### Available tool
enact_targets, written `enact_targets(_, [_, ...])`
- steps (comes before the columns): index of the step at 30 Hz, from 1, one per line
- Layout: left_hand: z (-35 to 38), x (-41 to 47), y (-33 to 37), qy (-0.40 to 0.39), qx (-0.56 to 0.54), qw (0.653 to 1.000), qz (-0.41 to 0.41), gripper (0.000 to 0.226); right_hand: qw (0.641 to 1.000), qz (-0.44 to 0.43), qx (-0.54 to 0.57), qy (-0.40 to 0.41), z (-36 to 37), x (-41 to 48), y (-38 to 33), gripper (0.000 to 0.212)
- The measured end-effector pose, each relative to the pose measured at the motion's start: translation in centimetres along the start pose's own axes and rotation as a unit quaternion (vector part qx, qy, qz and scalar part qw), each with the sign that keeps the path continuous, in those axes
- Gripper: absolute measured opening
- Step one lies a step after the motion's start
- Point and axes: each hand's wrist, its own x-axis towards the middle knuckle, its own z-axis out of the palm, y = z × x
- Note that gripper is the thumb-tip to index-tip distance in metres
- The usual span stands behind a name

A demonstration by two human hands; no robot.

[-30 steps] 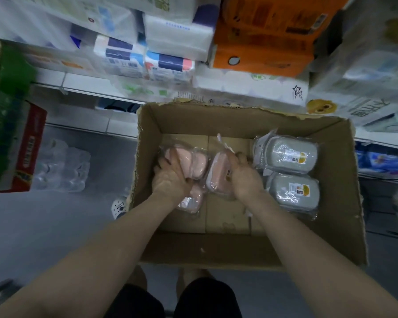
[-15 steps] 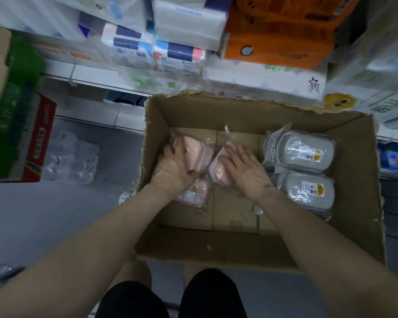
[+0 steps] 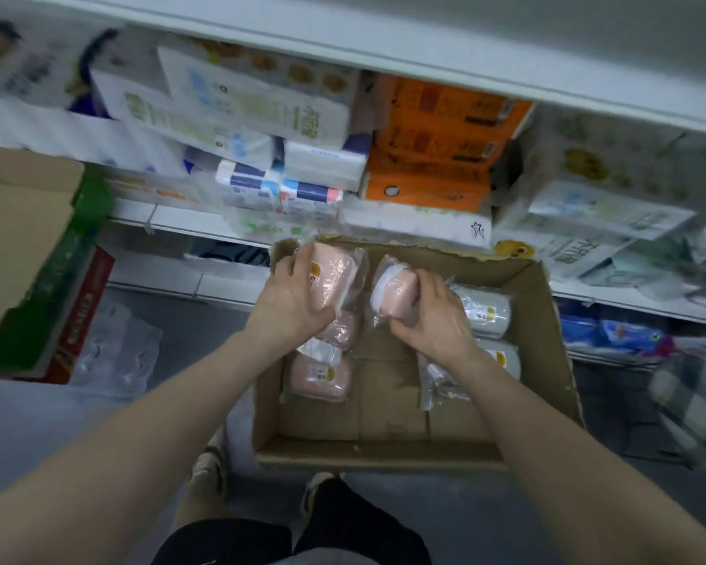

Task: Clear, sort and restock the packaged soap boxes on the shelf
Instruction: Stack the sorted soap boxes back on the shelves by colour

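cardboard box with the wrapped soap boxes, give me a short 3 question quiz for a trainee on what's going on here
1. True or false: each hand holds a pink plastic-wrapped soap box.
2. Which colour of soap box lies along the right side of the brown cardboard box? A) grey B) orange C) green
3. Fill in: one more pink wrapped soap box lies flat on the box floor below the ____ hand.

Key
1. True: the left hand grips one pink soap box, the right hand another.
2. A: the grey wrapped soap boxes.
3. left
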Motion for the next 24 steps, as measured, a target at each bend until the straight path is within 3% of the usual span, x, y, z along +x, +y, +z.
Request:
enact_targets(10, [-9.1,-0.3,-1.9,0.072,-0.005,0.994,0.087,0.099,0.99,-0.001,0.025,0.138,-6.0,0.8,-8.4,0.092])
enact_targets(17, [-18.3,0.0,-9.1,0.112,0.02,0.988,0.105,0.094,0.98,-0.024,0.026,0.194,-8.0,3.7,-18.8,0.096])
enact_targets(24, [-28.9,1.6,-16.7,0.178,0.031,0.977,0.112,0.083,0.965,-0.063,0.058,0.247,-9.5,8.2,-30.7,0.085])
